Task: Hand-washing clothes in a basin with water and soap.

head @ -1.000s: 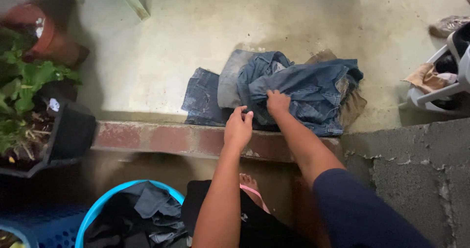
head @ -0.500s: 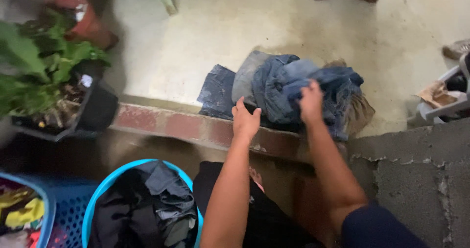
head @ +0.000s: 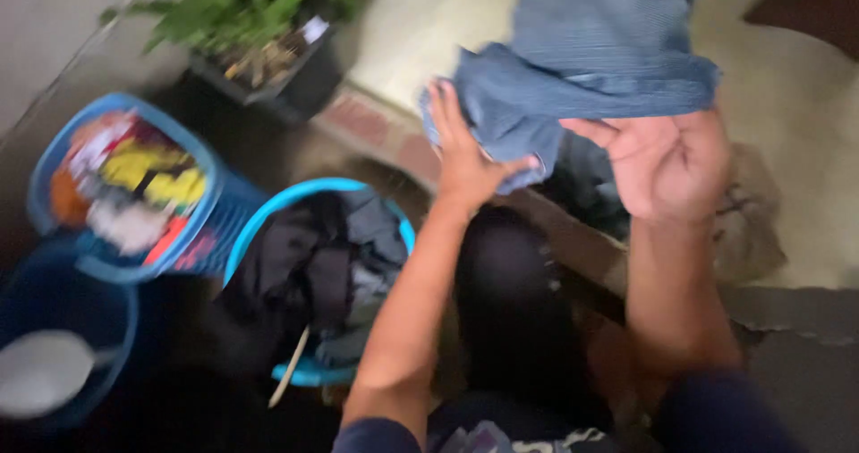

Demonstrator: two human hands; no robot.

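Observation:
A blue denim garment (head: 591,55) is lifted up in front of me, above the brick step (head: 394,140). My left hand (head: 465,153) grips its lower left corner. My right hand (head: 671,162) is under its right side, palm towards me, fingers closed on the cloth. More dark clothes (head: 586,180) lie on the step behind my hands. The picture is blurred by motion.
A light blue basket (head: 268,229) of dark clothes stands below my left arm. Left of it is a blue basket (head: 210,198) of colourful laundry, and a dark blue tub (head: 112,355) with a white scoop (head: 45,372). A potted plant (head: 268,50) stands at the back.
Both hands have lifted the denim garment off the pile on the step. My view has swung left, bringing the baskets and tub into sight.

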